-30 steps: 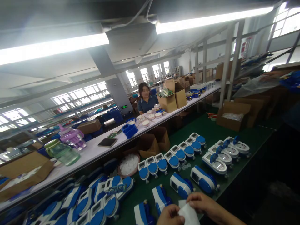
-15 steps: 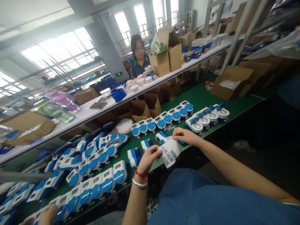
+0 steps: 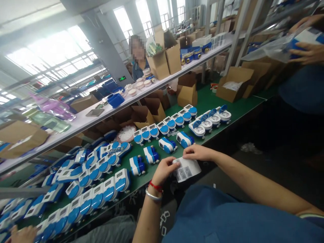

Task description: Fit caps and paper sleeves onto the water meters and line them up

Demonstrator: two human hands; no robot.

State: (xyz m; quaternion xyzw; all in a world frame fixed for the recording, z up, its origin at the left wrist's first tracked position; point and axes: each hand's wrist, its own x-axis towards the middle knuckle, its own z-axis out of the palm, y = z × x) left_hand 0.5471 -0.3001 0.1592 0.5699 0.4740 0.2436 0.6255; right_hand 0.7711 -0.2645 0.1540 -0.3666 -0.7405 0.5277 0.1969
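A white sheet of grey printed labels [image 3: 186,172] hangs just off the near edge of the green bench. My left hand [image 3: 165,169] pinches its left edge between thumb and fingers. At the upper edge, my right hand [image 3: 198,152] also has its fingers closed on the sheet. Beyond my hands, blue-and-white water meters lie on their sides: one meter [image 3: 185,139] past my right hand, another meter [image 3: 167,144] to its left, and a third [image 3: 151,154] past my left hand. A fourth meter [image 3: 137,165] lies farther left.
Meters with raised blue lids [image 3: 207,121] stand at the right, and a row of lidded meters [image 3: 163,127] behind. Many more fill the left. A co-worker's hand [image 3: 24,233] is at lower left; another's hands [image 3: 312,52] hold a meter at upper right. Cartons [image 3: 234,82] sit farther along.
The sheet has turned and stretched out toward the right between my hands. My view has swung right. A co-worker's hands with a meter have come into view at upper right.
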